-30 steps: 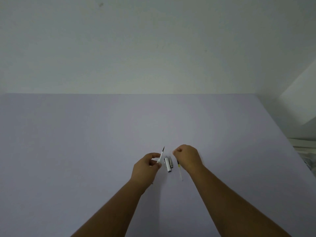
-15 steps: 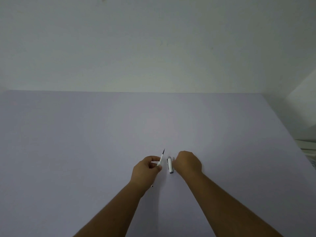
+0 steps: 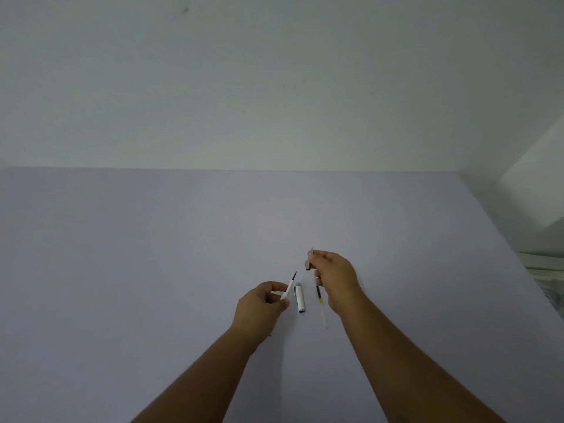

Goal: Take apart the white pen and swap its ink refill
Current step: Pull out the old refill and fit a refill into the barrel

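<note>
My left hand (image 3: 264, 302) pinches a thin white refill (image 3: 289, 288) whose dark tip points up and away. Just right of it the white pen cap (image 3: 300, 297) with a silver clip lies on the lilac table (image 3: 152, 254). My right hand (image 3: 334, 277) is lifted a little above the table and holds a small dark-ended pen piece (image 3: 309, 261) between its fingertips. Under that hand a second refill (image 3: 321, 303) lies flat, with a dark and yellow band near its far end.
The table's right edge (image 3: 503, 248) runs diagonally, with white objects (image 3: 546, 270) beyond it. A pale wall (image 3: 274, 87) stands directly behind the table.
My right hand rose from the table beside the cap, bringing the small pen piece up with it, and uncovered the refill lying there. My left hand kept its refill and hardly moved.
</note>
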A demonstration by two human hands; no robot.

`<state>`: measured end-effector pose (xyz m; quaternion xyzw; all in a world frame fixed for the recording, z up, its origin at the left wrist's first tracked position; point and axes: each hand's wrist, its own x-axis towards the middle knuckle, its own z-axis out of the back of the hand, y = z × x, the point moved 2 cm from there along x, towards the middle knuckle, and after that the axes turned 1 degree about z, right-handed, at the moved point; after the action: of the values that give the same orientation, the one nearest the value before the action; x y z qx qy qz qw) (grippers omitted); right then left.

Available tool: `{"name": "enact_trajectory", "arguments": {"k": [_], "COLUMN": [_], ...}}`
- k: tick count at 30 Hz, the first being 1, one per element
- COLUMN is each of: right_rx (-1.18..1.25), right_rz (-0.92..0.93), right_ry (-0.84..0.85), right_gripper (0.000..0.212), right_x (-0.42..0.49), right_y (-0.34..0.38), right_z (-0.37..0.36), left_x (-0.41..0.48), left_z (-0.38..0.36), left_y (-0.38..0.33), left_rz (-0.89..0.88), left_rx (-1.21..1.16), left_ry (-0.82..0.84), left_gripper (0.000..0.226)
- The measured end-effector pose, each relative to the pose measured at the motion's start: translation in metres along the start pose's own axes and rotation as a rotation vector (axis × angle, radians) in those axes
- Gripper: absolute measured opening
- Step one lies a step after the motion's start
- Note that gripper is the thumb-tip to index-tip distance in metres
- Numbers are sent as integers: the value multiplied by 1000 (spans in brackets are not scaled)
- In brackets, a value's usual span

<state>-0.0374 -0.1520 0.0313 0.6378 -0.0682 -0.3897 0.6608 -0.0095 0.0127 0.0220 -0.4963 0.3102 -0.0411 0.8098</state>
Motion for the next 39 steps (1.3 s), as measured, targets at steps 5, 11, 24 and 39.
{"name": "enact_trajectory", "arguments": {"k": [5,11,24,39], "right_rx": [64,-63,-188,-112], "right_rz": [14,71,160,147], "right_ry": [47,160,203,265], "right_gripper": [15,7,14,20], "right_x": [-7,-23,-45,-66], "right_y": [8,6,9,42], "right_z": [5,9,11,22], "left_x": [-4,-12,-30,-50], "left_z": [-2,-3,-3,2], "left_y": [-9,-16,-28,-62], "left_rz": [-19,-47,-90,-149], "left_rx": [35,33,66,123], "left_ry": [2,-1,-78,-120], "left_gripper": [21,21,22,12]}}
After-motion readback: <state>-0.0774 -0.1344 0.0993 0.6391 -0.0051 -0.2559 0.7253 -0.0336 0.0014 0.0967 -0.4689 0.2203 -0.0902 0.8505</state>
